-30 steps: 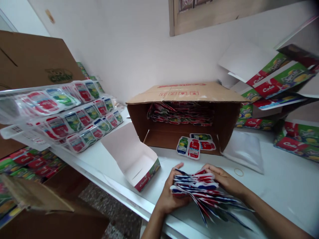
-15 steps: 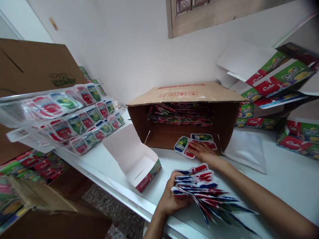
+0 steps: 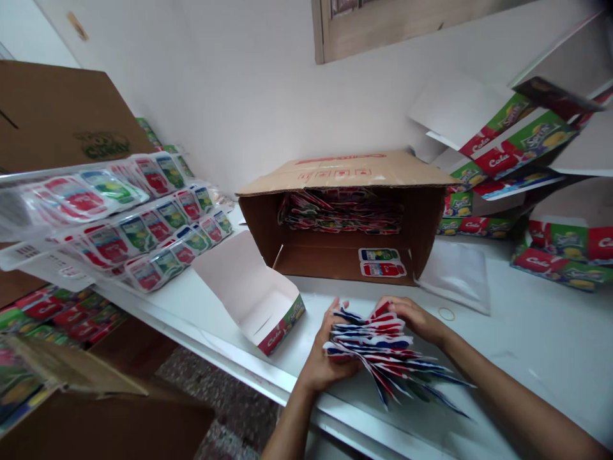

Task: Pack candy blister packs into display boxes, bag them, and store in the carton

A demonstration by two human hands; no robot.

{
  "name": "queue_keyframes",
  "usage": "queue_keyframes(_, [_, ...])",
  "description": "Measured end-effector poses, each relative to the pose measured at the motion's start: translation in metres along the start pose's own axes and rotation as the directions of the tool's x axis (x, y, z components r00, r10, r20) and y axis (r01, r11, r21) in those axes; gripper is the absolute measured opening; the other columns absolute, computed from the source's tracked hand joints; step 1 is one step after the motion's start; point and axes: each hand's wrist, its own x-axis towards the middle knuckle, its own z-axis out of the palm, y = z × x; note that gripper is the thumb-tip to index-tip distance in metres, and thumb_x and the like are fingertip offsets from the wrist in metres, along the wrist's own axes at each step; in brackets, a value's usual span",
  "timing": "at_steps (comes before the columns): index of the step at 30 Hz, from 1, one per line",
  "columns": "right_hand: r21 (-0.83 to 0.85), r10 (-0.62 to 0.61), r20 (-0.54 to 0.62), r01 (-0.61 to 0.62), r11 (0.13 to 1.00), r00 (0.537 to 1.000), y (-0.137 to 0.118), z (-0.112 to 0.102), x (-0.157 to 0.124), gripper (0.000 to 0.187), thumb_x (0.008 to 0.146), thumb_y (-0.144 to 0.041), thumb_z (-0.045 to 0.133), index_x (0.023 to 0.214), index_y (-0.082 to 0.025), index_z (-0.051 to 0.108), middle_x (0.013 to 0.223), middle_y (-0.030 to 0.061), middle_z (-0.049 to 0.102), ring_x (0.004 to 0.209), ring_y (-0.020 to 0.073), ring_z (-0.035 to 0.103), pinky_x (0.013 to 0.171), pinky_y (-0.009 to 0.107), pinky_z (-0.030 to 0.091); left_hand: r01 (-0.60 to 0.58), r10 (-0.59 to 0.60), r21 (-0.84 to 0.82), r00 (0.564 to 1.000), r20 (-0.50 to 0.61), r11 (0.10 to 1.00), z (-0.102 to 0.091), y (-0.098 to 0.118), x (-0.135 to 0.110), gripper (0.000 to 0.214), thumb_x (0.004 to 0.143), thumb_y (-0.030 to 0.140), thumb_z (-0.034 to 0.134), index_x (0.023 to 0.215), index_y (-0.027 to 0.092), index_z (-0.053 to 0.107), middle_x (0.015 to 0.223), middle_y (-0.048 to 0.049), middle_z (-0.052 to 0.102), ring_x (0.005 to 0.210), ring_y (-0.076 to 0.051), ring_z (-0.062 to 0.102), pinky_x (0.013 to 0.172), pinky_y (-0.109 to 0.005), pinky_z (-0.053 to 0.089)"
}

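Clasps a fanned stack (image 3: 371, 342) of thin, wavy-edged packets in the curled left hand (image 3: 327, 363) and grips its far edge with the bent right hand (image 3: 416, 318). Holds it over the smooth white table (image 3: 522, 313), before a brown cardboard carton (image 3: 349, 174) and beside an open, white-lined box (image 3: 283, 327).

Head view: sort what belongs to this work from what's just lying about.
Seemingly in the work:
packet stack, between left hand and right hand
brown carton, packets inside
open white-lined box

Seemingly lying about:
clear plastic bag
rubber band
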Motion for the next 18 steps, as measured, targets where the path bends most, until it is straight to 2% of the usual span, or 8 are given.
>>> queue_keyframes(3, [0.261,0.109,-0.189,-0.057,0.964,0.976,0.013,0.011,0.003,0.049,0.093,-0.056,0.037,0.111,-0.02,0.064,0.094,0.0069,0.072,0.088,0.0248,0.067,0.084,0.037,0.05,0.028,-0.027,-0.036,0.999,0.023,0.999,0.002,0.002,-0.003,0.064,0.059,0.029,0.083,0.114,0.02,0.051,0.114,-0.0095,0.059,0.103,-0.028,0.061,0.096,-0.045,0.046])
queue_keyframes(5, [0.413,0.211,-0.314,-0.067,0.908,0.926,0.022,0.015,0.007,0.064,0.092,-0.066,0.023,0.118,-0.02,0.059,0.091,0.0096,0.073,0.083,0.0263,0.07,0.077,0.04,0.053,0.043,-0.043,-0.079,0.999,-0.007,0.996,0.006,0.003,-0.004,0.087,0.058,0.029,0.084,0.132,0.022,0.039,0.122,-0.0108,0.057,0.108,-0.028,0.06,0.099,-0.045,0.045])
queue_keyframes(8, [0.451,0.257,-0.428,-0.042,0.892,0.867,0.033,0.013,0.018,0.079,0.086,-0.075,0.012,0.119,-0.02,0.058,0.092,0.0127,0.073,0.079,0.0286,0.071,0.07,0.043,0.055,0.017,-0.022,-0.181,1.0,-0.022,0.983,0.014,0.007,-0.002,0.124,0.056,0.027,0.087,0.149,0.03,0.005,0.143,-0.0127,0.043,0.126,-0.03,0.05,0.11,-0.046,0.036])
queue_keyframes(10, [0.437,0.249,-0.465,-0.025,0.899,0.849,0.039,0.011,0.028,0.084,0.083,-0.079,0.008,0.119,-0.021,0.057,0.095,0.0136,0.073,0.08,0.0294,0.07,0.069,0.045,0.055,0.026,-0.022,-0.22,1.0,0.021,0.975,0.019,0.01,-0.001,0.134,0.054,0.023,0.088,0.149,0.033,-0.005,0.143,-0.0117,0.043,0.126,-0.03,0.051,0.112,-0.047,0.034])
queue_keyframes(12, [0.433,0.246,-0.489,-0.011,0.901,0.837,0.044,0.011,0.04,0.089,0.08,-0.081,0.005,0.119,-0.021,0.057,0.097,0.0138,0.073,0.081,0.0298,0.07,0.069,0.045,0.055,0.042,-0.029,-0.228,0.998,0.062,0.973,0.023,0.013,0.001,0.136,0.053,0.02,0.088,0.149,0.032,-0.007,0.136,-0.0103,0.052,0.12,-0.029,0.056,0.112,-0.048,0.034])
queue_keyframes(14, [0.437,0.25,-0.504,-0.005,0.899,0.827,0.046,0.014,0.05,0.091,0.08,-0.082,0.003,0.12,-0.02,0.056,0.098,0.0141,0.073,0.084,0.0304,0.07,0.071,0.046,0.055,0.033,-0.026,-0.228,0.999,0.031,0.973,0.024,0.013,0.002,0.129,0.054,0.02,0.087,0.149,0.029,0.002,0.129,-0.0094,0.058,0.117,-0.029,0.058,0.111,-0.048,0.035])
queue_keyframes(18, [0.467,0.276,-0.446,-0.042,0.883,0.851,0.037,0.02,0.049,0.09,0.082,-0.08,0.006,0.124,-0.017,0.054,0.102,0.0161,0.071,0.091,0.0324,0.069,0.076,0.048,0.054,0.036,-0.051,-0.245,0.997,-0.055,0.969,0.02,0.01,0.004,0.107,0.058,0.024,0.086,0.142,0.027,0.021,0.134,-0.0102,0.053,0.119,-0.03,0.057,0.106,-0.047,0.041])
